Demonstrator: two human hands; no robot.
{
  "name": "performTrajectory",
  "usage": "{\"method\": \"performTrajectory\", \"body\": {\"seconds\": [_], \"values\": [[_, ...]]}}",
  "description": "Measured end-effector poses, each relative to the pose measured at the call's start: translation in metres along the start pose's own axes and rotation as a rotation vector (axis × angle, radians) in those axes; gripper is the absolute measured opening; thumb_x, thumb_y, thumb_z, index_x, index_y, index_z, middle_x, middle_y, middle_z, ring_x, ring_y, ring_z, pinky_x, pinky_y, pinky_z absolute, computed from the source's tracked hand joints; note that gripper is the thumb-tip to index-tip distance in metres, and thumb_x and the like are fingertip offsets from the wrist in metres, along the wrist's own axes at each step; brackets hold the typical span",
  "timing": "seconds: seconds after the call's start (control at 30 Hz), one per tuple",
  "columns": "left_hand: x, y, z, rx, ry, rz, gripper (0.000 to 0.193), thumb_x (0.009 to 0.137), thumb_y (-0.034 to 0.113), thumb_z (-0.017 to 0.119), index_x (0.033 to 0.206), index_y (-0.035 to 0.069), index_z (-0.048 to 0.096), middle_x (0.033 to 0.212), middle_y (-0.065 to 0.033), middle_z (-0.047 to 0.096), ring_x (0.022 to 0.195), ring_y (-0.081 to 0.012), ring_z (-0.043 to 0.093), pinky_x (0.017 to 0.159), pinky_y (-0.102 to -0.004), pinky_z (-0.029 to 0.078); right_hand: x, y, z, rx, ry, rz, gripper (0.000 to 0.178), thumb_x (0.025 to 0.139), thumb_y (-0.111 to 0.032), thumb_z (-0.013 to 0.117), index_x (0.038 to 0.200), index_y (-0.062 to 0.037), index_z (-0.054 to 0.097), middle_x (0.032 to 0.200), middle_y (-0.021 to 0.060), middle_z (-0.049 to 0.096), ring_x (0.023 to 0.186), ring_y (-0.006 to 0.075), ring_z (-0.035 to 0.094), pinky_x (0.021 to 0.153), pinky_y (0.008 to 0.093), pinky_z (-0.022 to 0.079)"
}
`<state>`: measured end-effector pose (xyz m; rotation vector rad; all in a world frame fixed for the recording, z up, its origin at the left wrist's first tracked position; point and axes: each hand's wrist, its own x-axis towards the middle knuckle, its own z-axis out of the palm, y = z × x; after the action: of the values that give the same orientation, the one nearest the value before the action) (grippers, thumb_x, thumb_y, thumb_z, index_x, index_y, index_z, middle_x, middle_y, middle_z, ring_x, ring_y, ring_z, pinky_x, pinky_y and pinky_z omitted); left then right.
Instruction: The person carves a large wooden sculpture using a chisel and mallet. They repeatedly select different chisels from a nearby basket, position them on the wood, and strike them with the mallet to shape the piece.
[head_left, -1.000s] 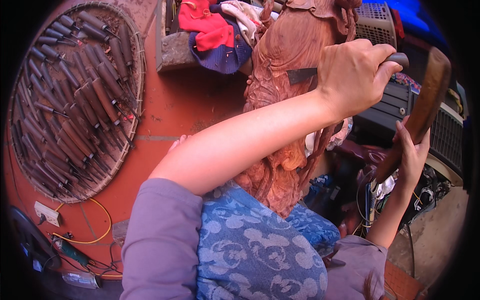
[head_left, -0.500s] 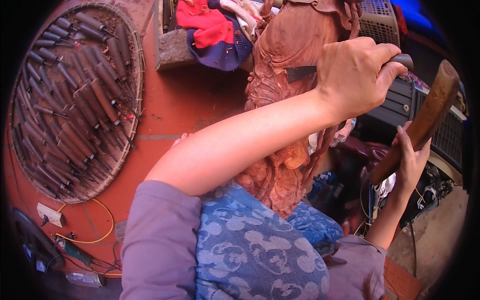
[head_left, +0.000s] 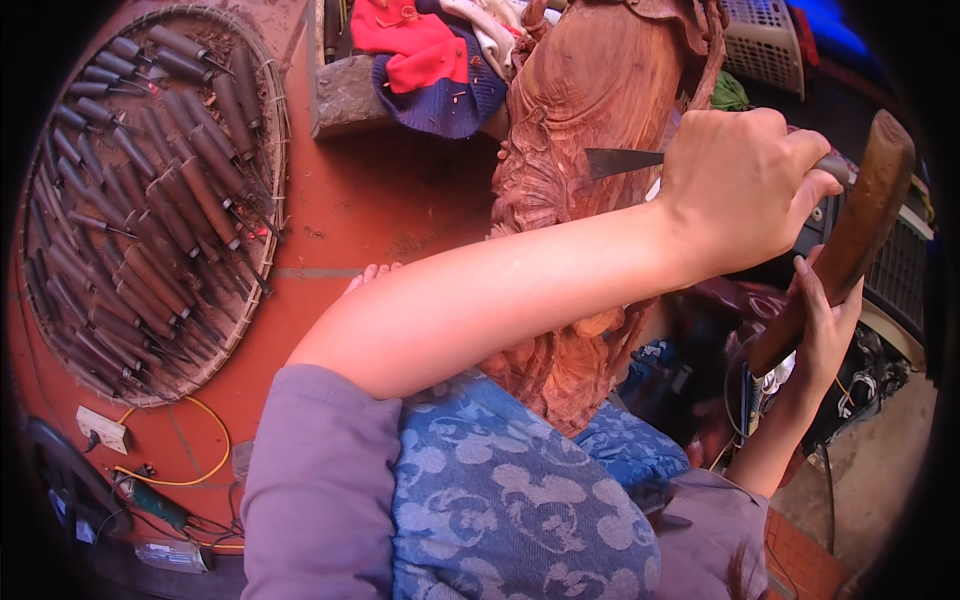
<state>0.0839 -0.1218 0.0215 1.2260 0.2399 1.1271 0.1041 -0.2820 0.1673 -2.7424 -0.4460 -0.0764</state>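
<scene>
A tall reddish-brown wooden carving (head_left: 590, 90) stands in front of me, resting against my blue patterned lap. My left hand (head_left: 745, 190) is wrapped around a chisel (head_left: 625, 160), whose flat metal blade points left with its tip against the carved wood. My right hand (head_left: 820, 320) grips the lower end of a dark wooden mallet (head_left: 850, 230). The mallet's head is close to the chisel's handle end by my left fist.
A round woven tray (head_left: 255, 290) on the red floor at left holds several wood-handled chisels. Red, blue and white cloths (head_left: 430, 60) lie on a stone block at the top. A yellow cable (head_left: 200, 470) and a socket lie at lower left. Plastic baskets stand at right.
The mallet has swung from an upright position down and inward toward the chisel's handle end. My left hand and the chisel have stayed on the carving.
</scene>
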Motion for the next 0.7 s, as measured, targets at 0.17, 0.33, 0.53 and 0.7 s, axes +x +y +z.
{"method": "performTrajectory", "body": {"seconds": [0.17,0.33,0.53,0.7], "values": [[0.016,-0.009,0.015,0.035,0.044,0.011,0.021,0.082,0.031,0.068,0.085,0.011,0.074,0.068,-0.0114,0.067,0.065,-0.031,0.067,0.057,-0.0417,0.052,-0.004,-0.005,0.0,0.019,-0.025,0.008,0.039,0.081,-0.002,0.073,0.115,-0.002,0.055,0.095,0.0031,0.06,0.086,0.0092,0.057,0.075,0.0225,0.045],[0.018,-0.016,0.015,0.029,0.041,-0.027,0.024,0.083,0.033,0.065,0.083,0.01,0.073,0.069,-0.0128,0.066,0.064,-0.031,0.066,0.058,-0.0423,0.051,-0.009,-0.01,0.004,0.018,-0.052,-0.008,0.039,0.08,-0.003,0.073,0.115,-0.0021,0.055,0.096,0.0033,0.061,0.085,0.0092,0.056,0.075,0.0231,0.045],[0.021,-0.014,0.017,-0.062,0.124,-0.119,0.024,0.083,0.033,0.065,0.079,0.011,0.072,0.068,-0.0126,0.065,0.064,-0.0309,0.066,0.057,-0.0435,0.049,-0.003,-0.013,-0.003,0.034,-0.033,-0.028,0.04,0.08,-0.002,0.072,0.116,-0.001,0.054,0.095,0.0037,0.061,0.082,0.0092,0.056,0.073,0.0233,0.045],[0.02,-0.014,0.014,-0.09,0.17,-0.128,0.022,0.082,0.033,0.066,0.079,0.012,0.073,0.065,-0.0121,0.065,0.064,-0.0309,0.065,0.056,-0.044,0.048,0.008,-0.01,-0.002,0.022,-0.027,-0.029,0.04,0.081,-0.001,0.073,0.116,-0.0008,0.054,0.095,0.0031,0.06,0.08,0.0088,0.055,0.072,0.0231,0.045]]}}
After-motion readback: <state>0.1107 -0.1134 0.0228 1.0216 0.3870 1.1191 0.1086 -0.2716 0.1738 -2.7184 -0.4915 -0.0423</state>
